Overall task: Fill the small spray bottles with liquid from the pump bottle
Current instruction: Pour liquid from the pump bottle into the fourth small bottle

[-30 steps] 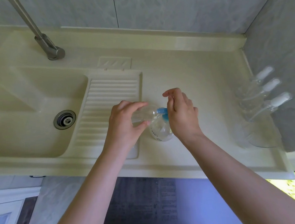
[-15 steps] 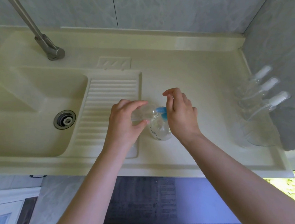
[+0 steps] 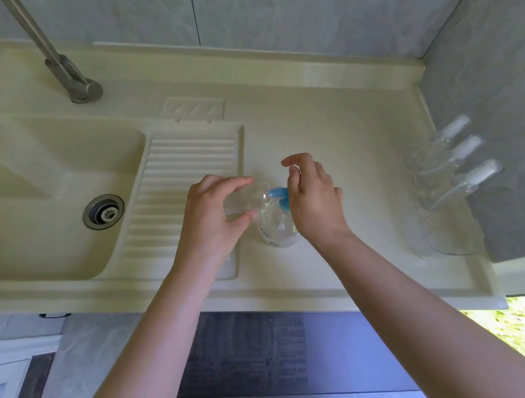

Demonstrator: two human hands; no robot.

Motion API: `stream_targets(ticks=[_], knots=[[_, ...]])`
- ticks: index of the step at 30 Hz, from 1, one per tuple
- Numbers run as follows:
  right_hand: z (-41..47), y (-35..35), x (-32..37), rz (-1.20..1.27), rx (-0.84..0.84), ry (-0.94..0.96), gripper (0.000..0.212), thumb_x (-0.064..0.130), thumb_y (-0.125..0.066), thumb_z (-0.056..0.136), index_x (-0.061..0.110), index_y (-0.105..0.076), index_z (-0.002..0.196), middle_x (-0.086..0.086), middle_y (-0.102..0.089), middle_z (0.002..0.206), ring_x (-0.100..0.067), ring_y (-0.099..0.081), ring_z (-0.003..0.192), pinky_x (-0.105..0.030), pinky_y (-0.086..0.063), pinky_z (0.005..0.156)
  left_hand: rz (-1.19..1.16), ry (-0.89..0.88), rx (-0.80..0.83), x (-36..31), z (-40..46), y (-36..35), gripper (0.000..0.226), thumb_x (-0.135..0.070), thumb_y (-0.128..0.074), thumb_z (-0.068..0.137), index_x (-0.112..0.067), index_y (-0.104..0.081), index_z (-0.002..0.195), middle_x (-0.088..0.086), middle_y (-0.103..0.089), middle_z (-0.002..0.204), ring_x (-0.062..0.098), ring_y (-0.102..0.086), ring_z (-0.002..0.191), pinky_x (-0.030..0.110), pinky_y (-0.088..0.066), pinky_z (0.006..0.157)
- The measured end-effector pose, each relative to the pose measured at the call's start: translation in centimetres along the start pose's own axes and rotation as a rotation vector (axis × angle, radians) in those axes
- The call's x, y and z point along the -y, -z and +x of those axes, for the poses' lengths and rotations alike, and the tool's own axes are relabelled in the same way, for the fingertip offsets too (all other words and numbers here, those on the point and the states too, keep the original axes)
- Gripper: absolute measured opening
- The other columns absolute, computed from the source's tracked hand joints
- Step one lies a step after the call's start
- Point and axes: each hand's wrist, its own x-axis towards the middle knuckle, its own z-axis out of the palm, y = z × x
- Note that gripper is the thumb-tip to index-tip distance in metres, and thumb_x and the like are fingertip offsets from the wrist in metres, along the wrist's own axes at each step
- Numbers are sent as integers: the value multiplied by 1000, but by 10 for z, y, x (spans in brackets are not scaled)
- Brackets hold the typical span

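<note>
The left hand gripped a small clear bottle, tilted on its side with its mouth at the blue spout of the pump bottle. The right hand rested on the pump head, fingers loosely curled, forefinger lifted. The pump bottle stood on the counter just right of the ribbed drainboard. More spray bottles leaned in a clear container by the right wall.
</note>
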Motion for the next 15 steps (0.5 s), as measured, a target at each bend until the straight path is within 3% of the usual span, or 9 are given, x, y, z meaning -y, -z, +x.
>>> stream_targets(ticks=[6,15], knots=[[5,10,0,132,30,-27,25,31,-37,103,29,-50,125,7,-55,127,-18,-48,115,-32,-22,90,-7,-15,-10,1,1,2,51,-16,-85,72,-31,-70,118,-7,-60,102,19,-53,104,21,-36,92],[0,0,-1,29,22,-25,29,32,-30,105,29,-52,123,5,-56,124,-23,-50,111,-33,-24,87,-1,1,10,2,0,0,51,-16,-85,72,-31,-70,118,-6,-60,103,21,-54,106,23,-37,95]])
